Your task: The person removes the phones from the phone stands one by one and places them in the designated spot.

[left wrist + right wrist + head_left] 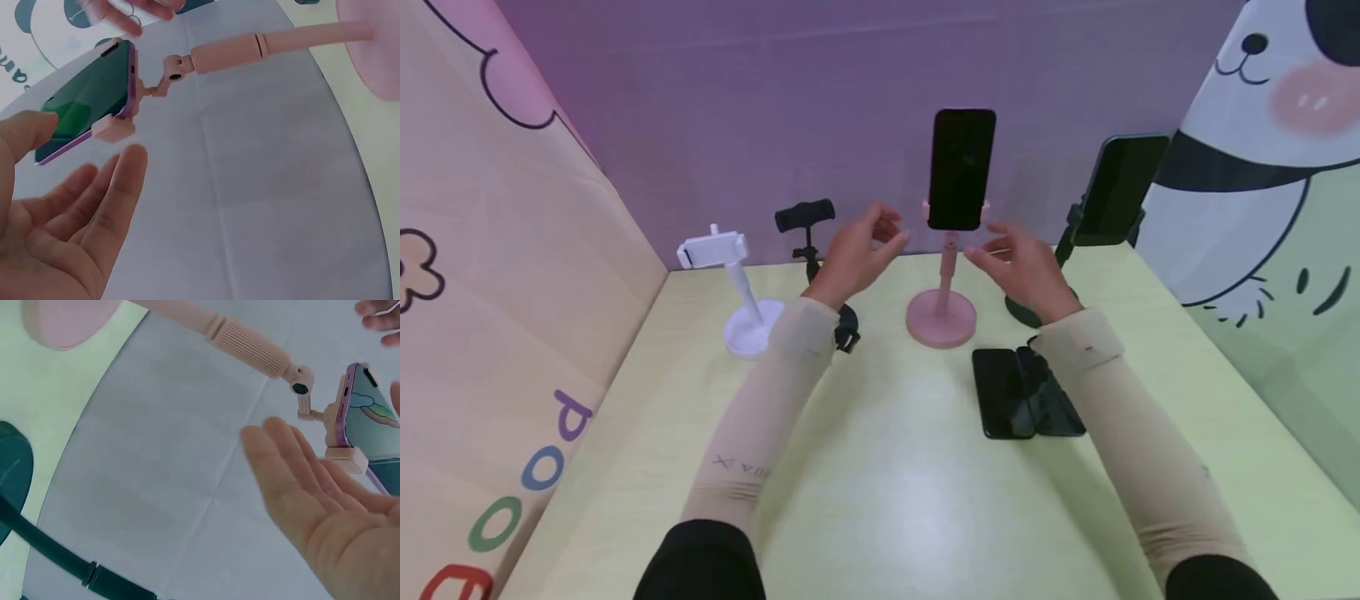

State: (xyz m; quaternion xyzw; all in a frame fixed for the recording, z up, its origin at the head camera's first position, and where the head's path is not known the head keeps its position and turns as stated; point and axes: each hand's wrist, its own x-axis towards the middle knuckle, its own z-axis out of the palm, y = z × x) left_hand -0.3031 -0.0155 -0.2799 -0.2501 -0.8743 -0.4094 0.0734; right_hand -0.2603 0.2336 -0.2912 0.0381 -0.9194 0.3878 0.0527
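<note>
A phone with a dark screen stands upright in the clamp of a pink phone stand. My left hand is just left of the clamp, apart from it, thumb and fingers spread. On the other side my right hand hovers near the stand's neck with loosely bent fingers and nothing in them. In the left wrist view, the left fingertips come close under the clamp's pink end. The right wrist view has the right palm facing the phone's purple edge, fingers extended.
A white phone stand and a black one stand at the left. To the right, a dark stand holds another phone. Two dark phones, a left one and a right one, lie by the right forearm. A purple backdrop rises behind.
</note>
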